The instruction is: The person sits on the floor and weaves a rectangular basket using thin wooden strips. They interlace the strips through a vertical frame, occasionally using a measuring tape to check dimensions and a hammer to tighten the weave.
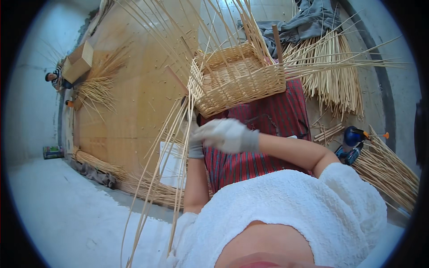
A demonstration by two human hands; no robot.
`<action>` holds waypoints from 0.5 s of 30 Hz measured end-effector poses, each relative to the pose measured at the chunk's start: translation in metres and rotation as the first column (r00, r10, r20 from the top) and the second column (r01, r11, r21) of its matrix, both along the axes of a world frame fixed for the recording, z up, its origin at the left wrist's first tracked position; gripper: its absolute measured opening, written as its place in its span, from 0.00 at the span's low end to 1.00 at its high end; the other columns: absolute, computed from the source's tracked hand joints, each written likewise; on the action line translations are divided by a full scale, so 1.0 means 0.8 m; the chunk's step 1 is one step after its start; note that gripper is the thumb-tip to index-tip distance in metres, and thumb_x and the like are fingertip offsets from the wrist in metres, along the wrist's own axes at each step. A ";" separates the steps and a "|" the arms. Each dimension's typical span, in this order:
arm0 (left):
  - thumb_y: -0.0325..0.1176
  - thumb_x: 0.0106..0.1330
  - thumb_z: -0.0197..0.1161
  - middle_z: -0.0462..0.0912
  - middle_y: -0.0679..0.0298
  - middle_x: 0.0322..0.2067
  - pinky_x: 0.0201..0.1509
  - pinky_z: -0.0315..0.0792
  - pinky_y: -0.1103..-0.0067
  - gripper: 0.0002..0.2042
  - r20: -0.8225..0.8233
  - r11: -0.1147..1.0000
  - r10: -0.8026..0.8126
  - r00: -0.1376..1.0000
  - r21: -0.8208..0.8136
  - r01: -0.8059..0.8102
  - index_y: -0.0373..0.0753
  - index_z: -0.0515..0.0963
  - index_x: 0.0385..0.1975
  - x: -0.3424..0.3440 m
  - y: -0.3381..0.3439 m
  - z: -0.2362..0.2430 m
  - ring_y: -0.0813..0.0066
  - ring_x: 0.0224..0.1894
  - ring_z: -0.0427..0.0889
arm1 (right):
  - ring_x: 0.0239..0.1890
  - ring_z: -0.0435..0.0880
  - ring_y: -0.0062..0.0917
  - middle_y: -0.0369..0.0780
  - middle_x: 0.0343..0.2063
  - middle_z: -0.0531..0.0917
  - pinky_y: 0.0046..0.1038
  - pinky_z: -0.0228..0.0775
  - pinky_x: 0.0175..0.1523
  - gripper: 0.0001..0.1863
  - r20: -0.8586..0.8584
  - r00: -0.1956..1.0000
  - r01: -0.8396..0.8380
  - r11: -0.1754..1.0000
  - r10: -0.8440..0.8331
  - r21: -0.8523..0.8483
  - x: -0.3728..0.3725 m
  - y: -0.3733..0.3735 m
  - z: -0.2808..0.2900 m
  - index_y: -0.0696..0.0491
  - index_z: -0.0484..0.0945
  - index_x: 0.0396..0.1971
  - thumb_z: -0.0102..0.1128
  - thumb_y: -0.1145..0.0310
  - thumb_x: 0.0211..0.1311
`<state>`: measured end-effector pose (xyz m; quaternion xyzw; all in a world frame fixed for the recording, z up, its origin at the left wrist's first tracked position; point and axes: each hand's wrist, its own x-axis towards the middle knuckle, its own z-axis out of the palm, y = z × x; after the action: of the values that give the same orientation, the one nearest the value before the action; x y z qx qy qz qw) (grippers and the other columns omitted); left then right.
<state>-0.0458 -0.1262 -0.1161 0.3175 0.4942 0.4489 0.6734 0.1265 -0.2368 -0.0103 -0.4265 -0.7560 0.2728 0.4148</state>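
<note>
A half-woven wicker basket [241, 89] leans in front of me, tilted toward my lap, with long loose rods sticking out from its edges. My left hand [193, 134], in a pale glove with a grey cuff, is beside the basket's near left corner, among the willow rods [172, 154] that hang down there. Those rods and my other hand hide its fingers. Reaching across from the right, my gloved right hand [223, 135] overlaps it just below the basket; motion smears its fingers, so their grip does not show. Beneath the basket lies a red striped cloth [268, 120].
Wooden sticks [277, 42] stand at the basket's corners. A thick rod bundle [335, 73], partly under grey cloth [304, 29], lies at far right. Nearer are a cordless drill [351, 154] and more rods [384, 174]. At far left a person [54, 79] is near a box [78, 62].
</note>
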 end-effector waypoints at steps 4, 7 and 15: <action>0.38 0.74 0.61 0.84 0.60 0.38 0.43 0.78 0.70 0.24 -0.003 0.981 -0.193 0.981 -0.019 0.193 0.36 0.70 0.66 -0.006 -0.050 0.095 0.74 0.39 0.82 | 0.57 0.80 0.40 0.37 0.48 0.83 0.38 0.72 0.62 0.19 0.123 0.981 -0.187 0.887 0.148 0.422 -0.055 0.016 0.031 0.45 0.82 0.51 0.63 0.58 0.60; 0.35 0.73 0.62 0.82 0.62 0.38 0.39 0.78 0.73 0.23 -0.384 0.851 -0.277 0.881 0.328 0.410 0.36 0.71 0.66 0.012 -0.046 0.141 0.77 0.37 0.80 | 0.49 0.84 0.40 0.37 0.40 0.84 0.40 0.77 0.53 0.11 0.375 0.866 -0.423 0.885 0.331 0.195 0.002 0.005 0.022 0.47 0.80 0.42 0.62 0.62 0.62; 0.50 0.81 0.48 0.81 0.63 0.31 0.41 0.80 0.77 0.23 -0.210 0.920 0.088 0.974 0.393 0.002 0.35 0.72 0.59 0.027 -0.079 0.076 0.78 0.27 0.79 | 0.30 0.88 0.31 0.40 0.30 0.86 0.33 0.80 0.33 0.07 -0.615 0.546 0.452 0.818 -0.569 -0.356 0.135 0.125 -0.015 0.52 0.75 0.41 0.54 0.65 0.73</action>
<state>-0.0241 -0.1893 -0.0552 0.4827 0.4742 0.5146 0.5266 0.2343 -0.1371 -0.0222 -0.5234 -0.3602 0.3377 0.6944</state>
